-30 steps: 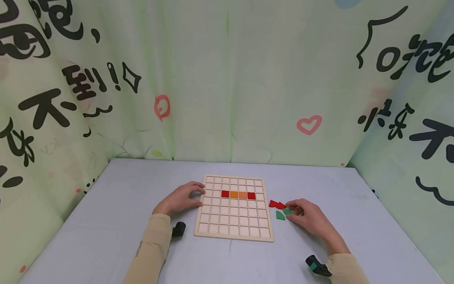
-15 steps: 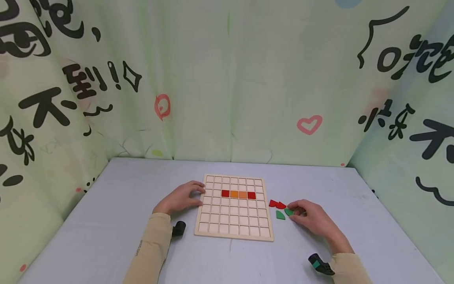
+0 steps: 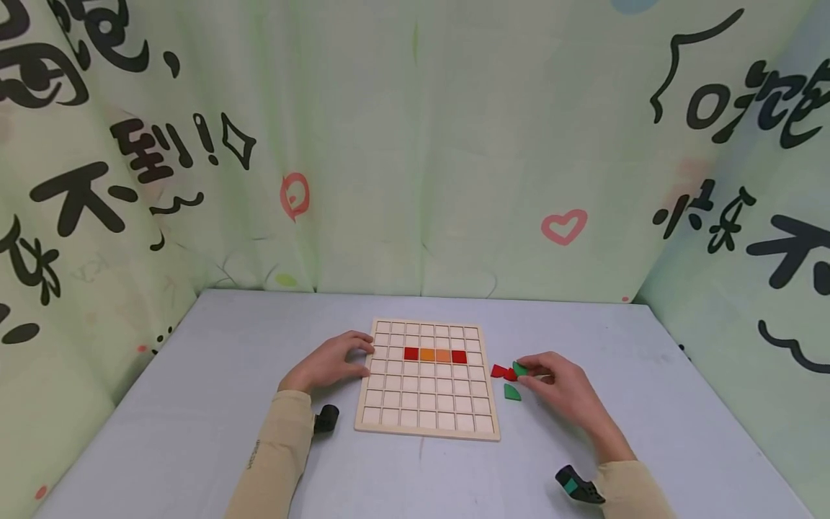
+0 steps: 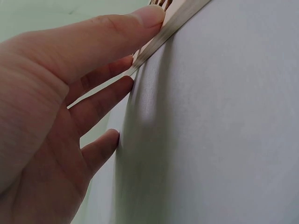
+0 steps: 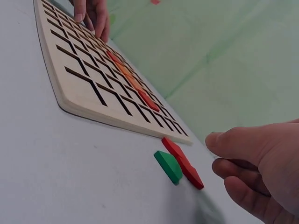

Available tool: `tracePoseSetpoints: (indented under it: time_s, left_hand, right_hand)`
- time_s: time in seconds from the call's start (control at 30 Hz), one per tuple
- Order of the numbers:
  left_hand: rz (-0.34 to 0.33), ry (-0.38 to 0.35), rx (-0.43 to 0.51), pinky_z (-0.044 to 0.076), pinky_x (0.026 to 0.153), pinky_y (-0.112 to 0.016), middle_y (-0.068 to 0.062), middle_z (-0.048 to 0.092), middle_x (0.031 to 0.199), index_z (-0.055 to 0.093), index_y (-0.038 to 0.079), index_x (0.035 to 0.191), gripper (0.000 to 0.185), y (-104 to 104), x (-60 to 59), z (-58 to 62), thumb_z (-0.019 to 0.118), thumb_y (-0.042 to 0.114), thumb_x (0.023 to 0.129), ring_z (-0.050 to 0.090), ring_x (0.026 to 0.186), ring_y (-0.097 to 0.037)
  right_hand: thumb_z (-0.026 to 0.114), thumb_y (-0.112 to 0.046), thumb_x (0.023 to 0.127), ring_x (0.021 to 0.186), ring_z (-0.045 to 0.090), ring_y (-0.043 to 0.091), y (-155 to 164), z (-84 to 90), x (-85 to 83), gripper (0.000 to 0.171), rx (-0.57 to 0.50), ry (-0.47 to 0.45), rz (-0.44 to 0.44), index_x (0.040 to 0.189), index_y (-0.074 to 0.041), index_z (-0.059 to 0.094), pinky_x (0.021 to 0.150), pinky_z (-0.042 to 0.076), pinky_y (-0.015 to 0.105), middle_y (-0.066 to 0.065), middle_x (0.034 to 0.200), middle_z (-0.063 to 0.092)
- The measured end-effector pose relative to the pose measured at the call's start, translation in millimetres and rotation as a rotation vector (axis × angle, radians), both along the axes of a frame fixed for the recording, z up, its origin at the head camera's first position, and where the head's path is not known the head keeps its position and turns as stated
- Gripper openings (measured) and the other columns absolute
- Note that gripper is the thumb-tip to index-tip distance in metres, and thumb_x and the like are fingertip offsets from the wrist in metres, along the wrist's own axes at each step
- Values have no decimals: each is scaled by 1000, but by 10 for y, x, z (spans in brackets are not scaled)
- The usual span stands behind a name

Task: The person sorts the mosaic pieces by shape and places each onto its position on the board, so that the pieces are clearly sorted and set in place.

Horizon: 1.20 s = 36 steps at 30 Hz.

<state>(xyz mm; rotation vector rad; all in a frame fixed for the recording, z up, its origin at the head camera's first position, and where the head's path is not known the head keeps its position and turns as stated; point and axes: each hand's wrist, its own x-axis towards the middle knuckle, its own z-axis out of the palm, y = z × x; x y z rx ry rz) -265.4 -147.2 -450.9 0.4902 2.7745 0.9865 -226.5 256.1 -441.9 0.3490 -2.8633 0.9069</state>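
My right hand (image 3: 563,382) pinches a green quarter-round tile (image 3: 519,369) between thumb and fingertips, raised slightly by the red tiles; the right wrist view hides it behind the thumb. Two red tiles (image 5: 190,172) lie touching on the table, with a second green quarter-round tile (image 5: 168,167) beside them. To their left is a wooden grid board (image 3: 392,398). My left hand (image 3: 332,359) rests at the board's left edge, its thumb (image 4: 150,17) and extended fingers against the rim. One grid row holds a red square (image 3: 411,354), two orange squares (image 3: 443,355) and another red square (image 3: 459,357).
The board and loose tiles lie on a white-covered table (image 3: 259,317). A pale green curtain (image 3: 363,144) with black lettering hangs behind it and on both sides. A small black device (image 3: 326,419) sits at the left wrist, another (image 3: 579,486) at the right.
My right hand has lifted the green quarter-round tile and carried it a little left and away from me, over toward the red tiles. My left hand has stayed at the board's edge.
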Motion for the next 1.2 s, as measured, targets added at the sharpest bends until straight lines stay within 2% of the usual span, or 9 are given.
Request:
tracePoseSetpoints:
  time_s: [0.13,0.47,0.83,1.07,1.2]
  left_hand:
    - [-1,-1,-5,35,108,-37,3,49,133,65,14,110,36,2,-4,-3,75,22,76,40,130,-19]
    - [1,-5,-7,36,107,-37,3,50,132,65,15,109,36,10,-8,-24,75,22,76,40,129,-19]
    - [-8,-6,-11,35,108,-38,3,49,133,65,14,109,36,7,-12,-30,75,22,76,40,130,-20]
    - [-12,-15,-11,35,108,-39,3,48,133,64,14,110,36,1,-23,-18,74,22,77,39,130,-20]
    - [-7,-16,-3,35,108,-39,3,48,133,65,14,109,35,-6,-20,-11,74,22,77,39,130,-20]
  right_hand:
    - [70,-21,82,91,60,15,-143,3,-22,30,-21,-9,1,111,-14,65,75,53,21,1,105,63]
    - [69,-14,82,96,62,19,-627,78,-138,34,-92,-44,50,115,-10,62,79,55,33,5,108,61]
    - [70,-18,81,85,57,12,-1091,92,-291,30,-163,-67,115,110,-14,66,74,51,26,-1,100,63]
    - [70,-18,81,81,55,10,-1301,48,-328,28,-188,-125,108,108,-15,66,74,50,25,-4,94,64]
    - [71,-16,80,79,56,9,-1425,18,-331,25,-168,-125,122,105,-15,67,74,50,24,-4,93,64]
